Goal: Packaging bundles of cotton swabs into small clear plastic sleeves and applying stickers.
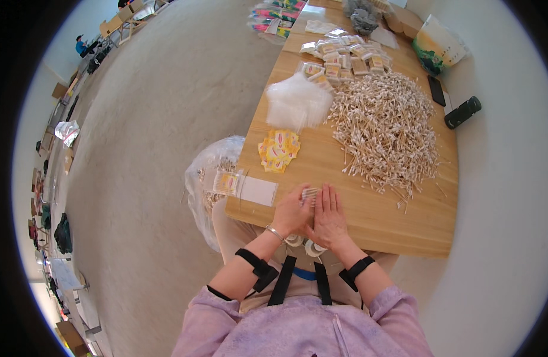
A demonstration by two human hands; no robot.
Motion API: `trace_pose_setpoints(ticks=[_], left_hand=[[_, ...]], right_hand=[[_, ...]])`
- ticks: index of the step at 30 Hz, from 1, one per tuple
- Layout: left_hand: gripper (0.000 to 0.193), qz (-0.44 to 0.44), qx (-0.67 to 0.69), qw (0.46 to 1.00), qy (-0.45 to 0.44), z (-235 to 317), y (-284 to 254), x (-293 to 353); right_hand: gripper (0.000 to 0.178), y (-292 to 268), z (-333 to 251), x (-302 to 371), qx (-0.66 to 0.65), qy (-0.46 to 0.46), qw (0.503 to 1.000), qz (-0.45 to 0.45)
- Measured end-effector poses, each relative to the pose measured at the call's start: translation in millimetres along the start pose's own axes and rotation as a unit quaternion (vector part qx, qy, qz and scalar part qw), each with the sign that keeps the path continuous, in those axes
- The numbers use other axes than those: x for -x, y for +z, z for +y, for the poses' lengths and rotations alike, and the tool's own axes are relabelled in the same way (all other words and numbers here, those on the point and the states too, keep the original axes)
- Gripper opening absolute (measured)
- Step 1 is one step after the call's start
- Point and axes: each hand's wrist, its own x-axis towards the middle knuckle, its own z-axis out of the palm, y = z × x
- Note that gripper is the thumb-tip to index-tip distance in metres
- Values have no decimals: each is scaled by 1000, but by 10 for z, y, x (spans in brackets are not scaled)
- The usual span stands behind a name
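Near the table's front edge, a small row of cotton swabs (310,194) lies between my two hands. My left hand (292,212) curls its fingers around the left side of the row. Stretched out flat with its fingers together, my right hand (329,219) rests along the row's right side. The thumbs come close together below the swabs. To the left lie a white card (259,191) and a filled clear packet (226,182) at the table edge. Yellow printed cards (279,149) are piled farther up, below a stack of clear plastic bags (297,102).
A large heap of loose cotton swabs (384,131) covers the table's right side. Filled packets (345,56) are piled beyond it. A black phone (436,90) and a dark cylinder (463,112) lie by the wall. Left of the table stands a clear plastic sack (199,172).
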Motion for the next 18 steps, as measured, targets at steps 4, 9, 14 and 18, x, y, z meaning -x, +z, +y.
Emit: trace_pose_setpoints(ticks=[4,9,14,18], left_hand=[[39,181,372,909,53,-223,277,-45],[44,133,467,873,36,-304,311,-111],[47,105,517,849,22,-413,130,-94],[48,119,489,864,11,-626,-167,-98]], right_hand=[[97,12,-84,-38,8,22,1000,-15],[93,113,-218,-106,14,27,999,-13],[90,235,-432,-211,-11,31,999,14],[88,325,-714,-459,-20,29,999,0]])
